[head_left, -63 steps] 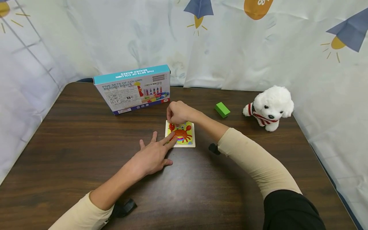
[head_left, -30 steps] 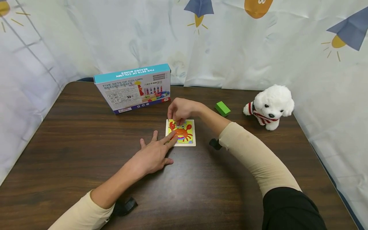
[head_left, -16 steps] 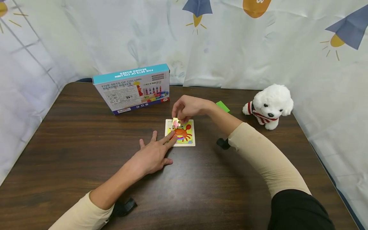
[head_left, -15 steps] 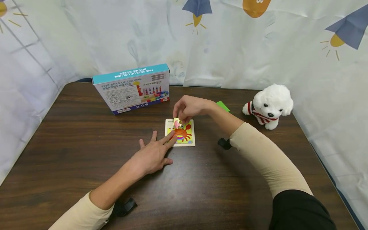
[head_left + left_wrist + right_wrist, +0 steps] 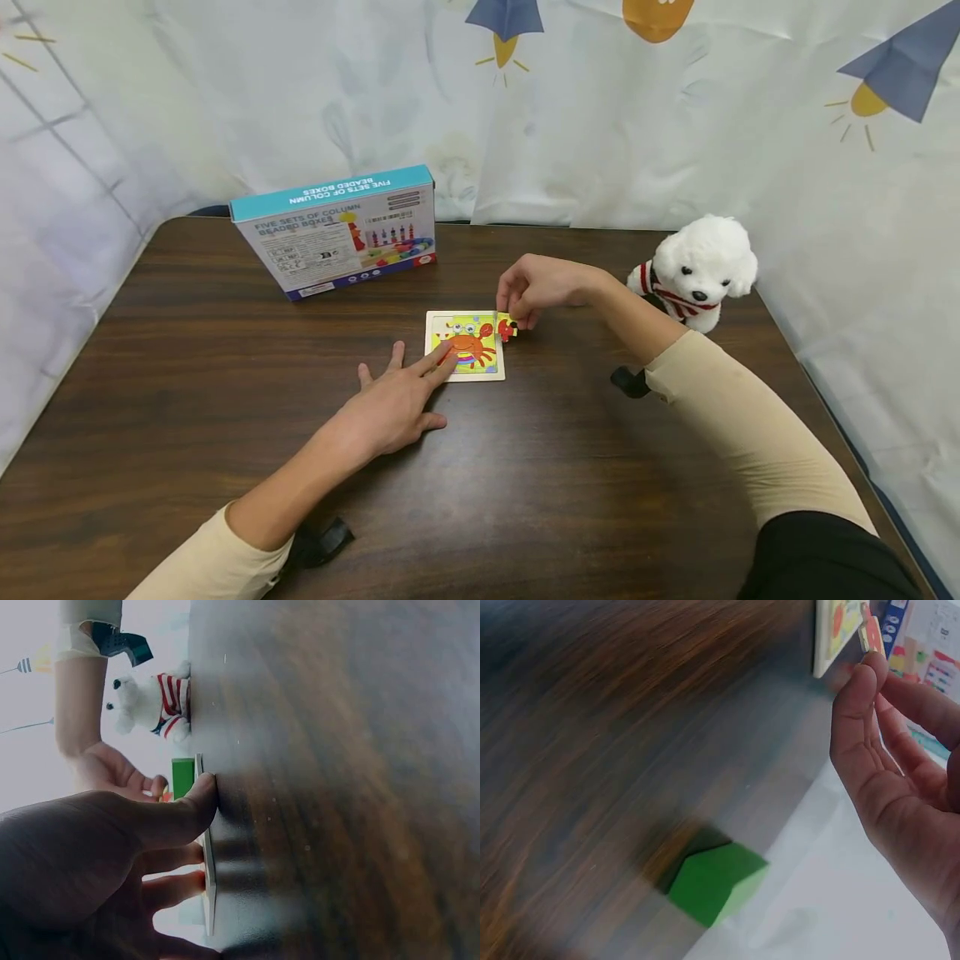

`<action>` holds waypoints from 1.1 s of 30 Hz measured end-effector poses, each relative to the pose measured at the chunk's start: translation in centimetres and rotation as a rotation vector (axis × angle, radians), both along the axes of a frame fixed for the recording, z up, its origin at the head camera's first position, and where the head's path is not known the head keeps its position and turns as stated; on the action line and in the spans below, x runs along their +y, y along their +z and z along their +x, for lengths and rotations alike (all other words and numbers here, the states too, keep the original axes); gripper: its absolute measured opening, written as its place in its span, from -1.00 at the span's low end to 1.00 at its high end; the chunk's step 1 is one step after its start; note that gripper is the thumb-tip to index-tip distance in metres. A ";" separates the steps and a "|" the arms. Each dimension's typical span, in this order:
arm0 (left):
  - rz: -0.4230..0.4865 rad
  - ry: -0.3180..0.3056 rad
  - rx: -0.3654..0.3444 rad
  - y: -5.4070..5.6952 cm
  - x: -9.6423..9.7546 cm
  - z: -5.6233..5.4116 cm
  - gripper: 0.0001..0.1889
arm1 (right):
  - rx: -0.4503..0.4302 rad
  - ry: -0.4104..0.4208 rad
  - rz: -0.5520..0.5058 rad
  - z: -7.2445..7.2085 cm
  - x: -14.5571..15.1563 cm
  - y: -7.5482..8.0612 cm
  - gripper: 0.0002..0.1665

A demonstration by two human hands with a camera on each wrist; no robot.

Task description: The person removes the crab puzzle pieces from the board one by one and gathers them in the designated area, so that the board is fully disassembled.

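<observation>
A square crab puzzle with a pale wooden frame (image 5: 480,377) lies on the table. My left hand (image 5: 397,404) rests on it with fingers spread, two fingertips touching its left side; in the left wrist view its thumb (image 5: 199,802) is at the board's near edge. My right hand (image 5: 546,286) pinches a small yellow and red puzzle piece (image 5: 506,327) between thumb and fingertips, above the board's right edge. A pale patch shows at the board's upper left corner. In the right wrist view the piece (image 5: 871,636) is held off the table.
A toy box (image 5: 337,237) stands behind the board to the left. A white plush dog (image 5: 701,271) sits at the back right. A green block (image 5: 716,889) stands near the right hand; in the head view the right arm hides it. A printed curtain (image 5: 300,100) surrounds the table.
My right hand has lifted the puzzle piece from the board's upper left corner and carried it rightward past the board's right edge. The left hand has stayed in place.
</observation>
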State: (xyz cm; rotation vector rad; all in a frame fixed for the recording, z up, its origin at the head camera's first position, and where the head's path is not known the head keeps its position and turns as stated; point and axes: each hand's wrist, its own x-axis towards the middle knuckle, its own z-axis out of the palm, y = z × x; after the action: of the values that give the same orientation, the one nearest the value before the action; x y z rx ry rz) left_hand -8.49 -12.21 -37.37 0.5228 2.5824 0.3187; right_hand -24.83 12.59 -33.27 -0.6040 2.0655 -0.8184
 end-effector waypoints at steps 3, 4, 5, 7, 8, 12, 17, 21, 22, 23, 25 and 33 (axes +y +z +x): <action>0.006 0.001 0.004 0.0 0.0 0.0 -0.13 | -0.009 -0.008 0.013 0.0 0.8 -0.2 -0.82; 0.007 0.000 0.005 0.0 0.0 0.1 -0.13 | -0.011 -0.009 0.017 0.0 1.0 -0.2 -0.83; 0.007 0.001 0.005 0.1 -0.1 0.1 -0.13 | -0.013 -0.012 0.023 0.0 1.2 -0.2 -0.83; 0.007 0.002 0.005 0.1 -0.1 0.1 -0.13 | -0.016 -0.017 0.035 0.1 1.5 -0.4 -0.84; 0.006 0.002 0.004 0.0 -0.1 0.1 -0.14 | -0.017 -0.020 0.040 0.1 1.6 -0.5 -0.85; 0.006 0.003 0.002 0.0 0.0 0.1 -0.14 | 0.008 -0.027 0.064 -0.1 2.0 -1.0 -0.87; 0.010 0.001 0.006 -0.1 0.0 0.1 -0.14 | 0.068 -0.035 0.077 -0.3 2.4 -1.5 -0.89; 0.009 0.000 0.007 -0.1 0.0 0.1 -0.13 | 0.114 -0.040 0.093 -0.3 2.5 -1.7 -0.90; 0.008 -0.004 0.010 0.0 0.0 0.1 -0.13 | 0.125 -0.041 0.097 -0.2 2.4 -1.7 -0.91; 0.009 -0.004 0.010 0.0 0.0 0.1 -0.13 | 0.139 -0.040 0.100 -0.2 2.4 -1.8 -0.91; 0.008 -0.005 0.011 0.0 0.0 0.1 -0.13 | 0.172 -0.037 0.105 -0.2 2.3 -2.0 -0.90; 0.010 -0.010 0.022 0.1 0.0 0.1 -0.14 | 0.303 -0.056 0.124 0.1 2.2 -2.4 -0.98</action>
State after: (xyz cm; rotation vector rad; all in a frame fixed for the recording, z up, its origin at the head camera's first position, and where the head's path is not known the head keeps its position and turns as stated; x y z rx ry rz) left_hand -8.34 -12.22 -37.29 0.5457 2.5994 0.3238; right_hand -24.75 14.79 -35.63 -0.6343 2.3981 -0.6551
